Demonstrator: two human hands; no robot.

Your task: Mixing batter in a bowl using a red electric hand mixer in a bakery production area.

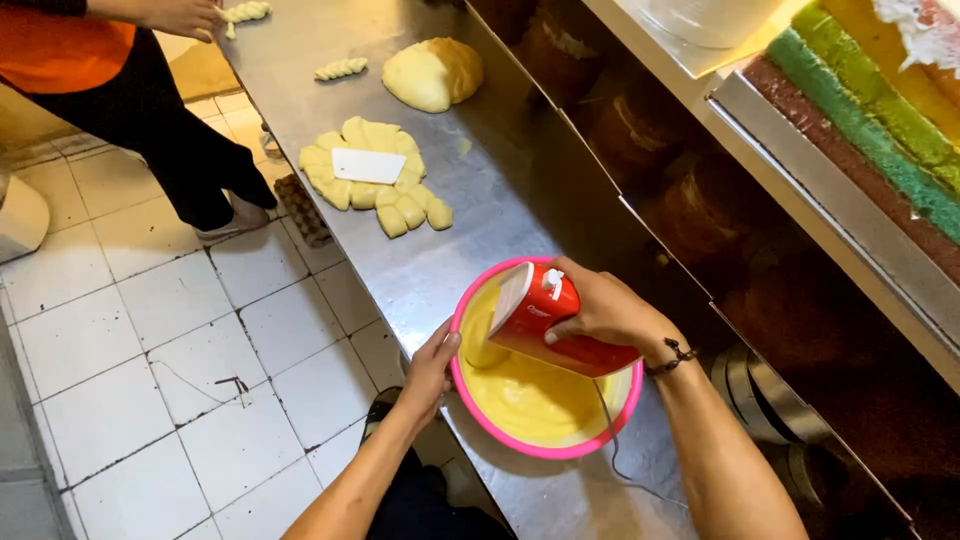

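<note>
The right hand, lower centre of the frame, has its fingers wrapped tightly around the body of a red-and-white electric hand mixer — a full, closed grip, with a dark bracelet at the wrist. The left hand rests on the left rim of the pink bowl; thumb over the edge, remaining fingers curled narrowly against the outer wall, holding it.

The bowl sits on the steel counter at lower centre and holds smooth, pale yellow batter with a glossy surface. The mixer is tilted over the batter; its beaters are hidden behind the body and cannot be made out. A thin cord trails from it across the counter toward the bottom edge.

Further up the counter lies a cluster of cut dough pieces with a white scraper on top, then a rounded dough lump and a twisted dough piece.

At upper left, another person's hand rests near more twisted dough — the person is cut off by the frame edge. Shelves at right are dark and hard to read.
</note>
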